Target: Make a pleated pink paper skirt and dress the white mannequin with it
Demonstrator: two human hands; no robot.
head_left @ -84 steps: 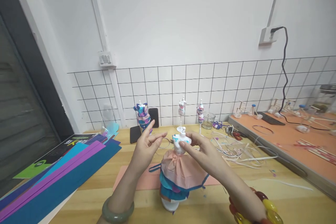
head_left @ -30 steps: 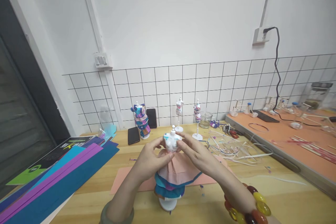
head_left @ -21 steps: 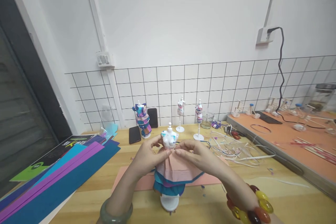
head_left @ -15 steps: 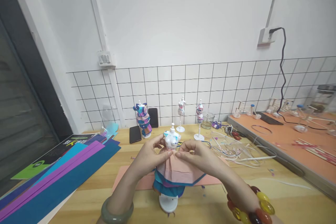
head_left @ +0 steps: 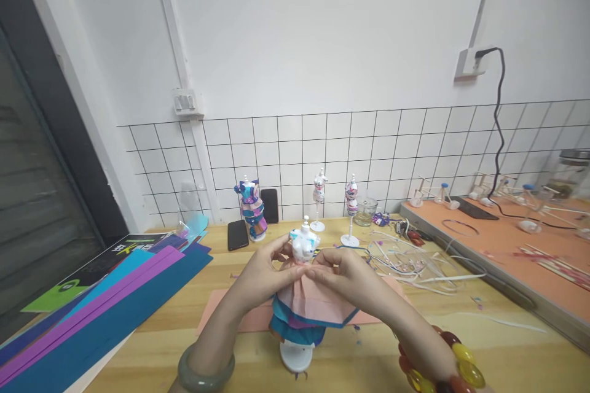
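Note:
A small white mannequin (head_left: 303, 244) on a round white base (head_left: 295, 356) stands at the near middle of the wooden table (head_left: 461, 344). It wears a layered paper skirt (head_left: 313, 304), pink over blue and teal. My left hand (head_left: 263, 273) pinches the skirt's top at the mannequin's waist from the left. My right hand (head_left: 346, 276) pinches the same spot from the right, fingertips nearly meeting the left hand's. A thin blue ribbon (head_left: 354, 248) runs off behind my right hand.
Long coloured paper sheets (head_left: 106, 313) lie at the left. A pink sheet (head_left: 239, 318) lies under the mannequin. Three more small mannequins (head_left: 251, 209) (head_left: 318, 196) (head_left: 351, 199), two phones (head_left: 238, 234), a glass jar (head_left: 366, 211) and loose strips (head_left: 410, 261) sit behind. An orange board (head_left: 507, 245) lies right.
Both hands came in from apart above the mannequin and closed on its waist over the pink skirt. In the last half second they have barely moved.

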